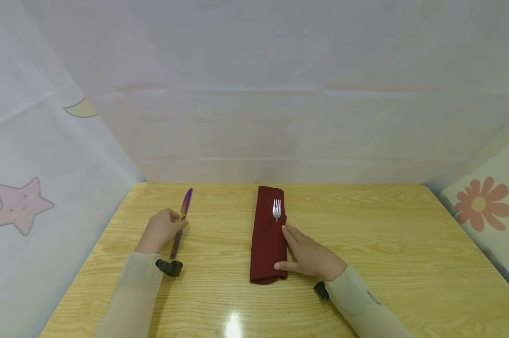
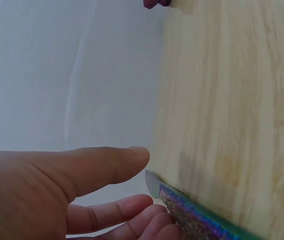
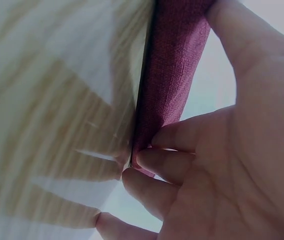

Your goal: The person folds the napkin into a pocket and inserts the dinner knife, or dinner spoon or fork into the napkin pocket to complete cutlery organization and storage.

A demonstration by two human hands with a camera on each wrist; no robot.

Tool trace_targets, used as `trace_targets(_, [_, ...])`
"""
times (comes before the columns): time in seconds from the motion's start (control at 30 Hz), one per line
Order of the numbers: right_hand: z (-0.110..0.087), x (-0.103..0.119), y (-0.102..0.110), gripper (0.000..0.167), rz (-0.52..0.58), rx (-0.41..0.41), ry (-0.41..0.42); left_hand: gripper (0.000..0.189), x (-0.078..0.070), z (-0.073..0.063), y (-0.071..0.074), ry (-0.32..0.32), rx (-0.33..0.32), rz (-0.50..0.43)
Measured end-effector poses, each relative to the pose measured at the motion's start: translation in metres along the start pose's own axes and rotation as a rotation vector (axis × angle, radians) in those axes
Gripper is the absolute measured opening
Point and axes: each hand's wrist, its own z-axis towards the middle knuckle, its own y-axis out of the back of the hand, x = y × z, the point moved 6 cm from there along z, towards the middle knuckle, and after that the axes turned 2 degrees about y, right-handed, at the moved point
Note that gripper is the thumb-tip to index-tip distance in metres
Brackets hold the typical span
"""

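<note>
A purple iridescent table knife (image 1: 187, 202) with a patterned handle (image 2: 194, 215) lies on the left of the table, blade pointing away. My left hand (image 1: 161, 230) is at its middle, with the thumb apart from the fingers and the fingertips right by the handle. A dark red folded cloth napkin (image 1: 267, 253) lies lengthwise near the middle. On its upper part shows the head of a silver fork (image 1: 277, 209); the handle is hidden. My right hand (image 1: 311, 256) rests at the napkin's right edge, thumb on the cloth (image 3: 174, 65), the fingers fairly straight along its side.
The wooden table (image 1: 220, 225) ends at the back against a pale hanging cloth (image 1: 254, 136). Printed side cloths stand left and right, with a pink star (image 1: 19, 206) and a red flower (image 1: 484, 204). Black wrist straps (image 1: 170, 267) sit over the pale sleeves.
</note>
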Motion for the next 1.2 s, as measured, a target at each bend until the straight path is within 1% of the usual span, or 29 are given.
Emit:
trace_targets(0.23, [0.0009,-0.0002,0.0006,0.100,-0.003,-0.003,-0.006,0.041,0.0018,-0.0003,-0.0021,0.043,0.017,0.016])
trace_targets(0.47, [0.0019,-0.0021,-0.0002,0.101,-0.006,0.000,-0.004,0.028,0.0014,0.0013,-0.0029,0.044,-0.024,0.033])
trace_targets(0.77, [0.0019,-0.0013,0.0006,0.100,-0.016,-0.001,-0.003,0.020,0.0000,0.0007,-0.0023,0.035,-0.063,0.076])
trace_targets(0.93, [0.0009,-0.0010,0.0006,0.100,-0.028,-0.010,0.006,0.018,-0.0010,-0.0001,-0.0038,0.036,-0.088,0.106])
trace_targets(1.1, [0.0002,-0.0002,0.0009,0.100,-0.022,-0.013,0.008,0.018,-0.0030,-0.0026,-0.0029,0.040,-0.095,0.115])
trace_targets(1.2, [0.0000,-0.0001,0.0006,0.100,-0.022,-0.009,0.008,0.023,-0.0041,-0.0039,-0.0017,0.037,-0.100,0.127])
